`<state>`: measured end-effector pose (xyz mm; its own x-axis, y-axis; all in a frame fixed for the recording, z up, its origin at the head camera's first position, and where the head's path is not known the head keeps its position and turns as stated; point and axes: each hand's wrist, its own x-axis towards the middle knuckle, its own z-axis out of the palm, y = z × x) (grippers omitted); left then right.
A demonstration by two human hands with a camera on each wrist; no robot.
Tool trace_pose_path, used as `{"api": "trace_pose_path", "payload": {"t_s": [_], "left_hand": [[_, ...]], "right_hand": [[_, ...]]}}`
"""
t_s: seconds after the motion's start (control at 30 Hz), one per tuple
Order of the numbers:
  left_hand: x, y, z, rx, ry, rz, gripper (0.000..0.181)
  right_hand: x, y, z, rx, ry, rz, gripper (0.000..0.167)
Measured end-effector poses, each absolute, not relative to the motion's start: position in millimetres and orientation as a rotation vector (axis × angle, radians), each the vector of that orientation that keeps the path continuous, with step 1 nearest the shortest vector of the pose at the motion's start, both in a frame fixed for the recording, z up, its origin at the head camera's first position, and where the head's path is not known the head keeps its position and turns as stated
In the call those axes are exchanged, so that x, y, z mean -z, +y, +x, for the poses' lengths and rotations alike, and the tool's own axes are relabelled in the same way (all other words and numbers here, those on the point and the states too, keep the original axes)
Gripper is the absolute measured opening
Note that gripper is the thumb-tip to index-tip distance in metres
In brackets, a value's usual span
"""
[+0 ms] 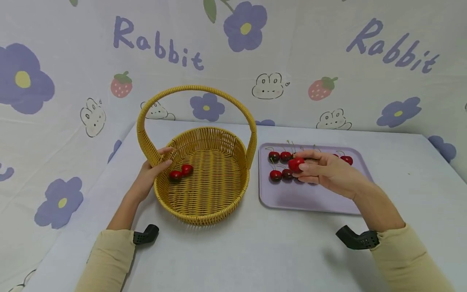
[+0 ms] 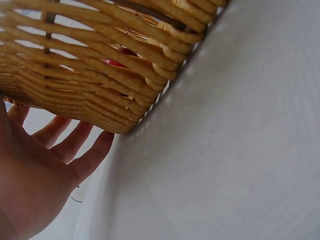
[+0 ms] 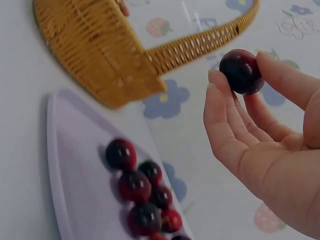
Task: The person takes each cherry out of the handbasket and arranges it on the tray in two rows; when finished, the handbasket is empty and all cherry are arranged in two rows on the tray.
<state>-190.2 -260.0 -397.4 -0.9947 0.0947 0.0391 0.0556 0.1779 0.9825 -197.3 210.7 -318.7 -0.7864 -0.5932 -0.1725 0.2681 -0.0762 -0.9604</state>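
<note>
A yellow wicker basket point(image 1: 211, 186) with a tall arched handle stands left of centre, two red cherries point(image 1: 176, 175) lying at the left of its floor. My left hand point(image 1: 144, 180) grips the basket's left rim beside the handle's foot; in the left wrist view its fingers point(image 2: 72, 142) lie against the outer weave. Between thumb and fingertips, my right hand point(image 1: 333, 172) pinches a cherry point(image 3: 242, 71), held above a lilac tray point(image 1: 288, 199). Two rows of dark red cherries point(image 1: 275, 175), some with stems, lie on that tray, partly hidden by the right hand.
White cloth covers the table point(image 1: 255, 251). Behind it hangs a printed backdrop point(image 1: 226, 73) with flowers, rabbits and strawberries. Tray and basket stand side by side with a narrow gap. The basket's handle point(image 1: 197, 88) arches high over its opening.
</note>
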Motion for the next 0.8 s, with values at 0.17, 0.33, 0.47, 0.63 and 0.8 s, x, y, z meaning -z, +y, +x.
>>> {"api": "trace_pose_path", "payload": {"t_s": [0.17, 0.33, 0.47, 0.63, 0.8], "left_hand": [[397, -260, -190, -1.987, 2.391, 0.152, 0.055], [397, -260, -190, -1.982, 2.395, 0.152, 0.054], [398, -260, -190, -1.984, 2.391, 0.151, 0.054], [398, -261, -190, -1.985, 2.386, 0.146, 0.054], [397, -260, -190, -1.987, 2.376, 0.146, 0.054]], "right_hand": [[328, 239, -202, 1.955, 1.635, -0.319, 0.019], [342, 264, -205, 1.977, 1.648, -0.234, 0.017], [351, 279, -208, 1.946, 1.714, -0.142, 0.020], [363, 294, -213, 1.895, 1.777, -0.083, 0.033], [374, 302, -215, 1.883, 1.776, -0.016, 0.030]]}}
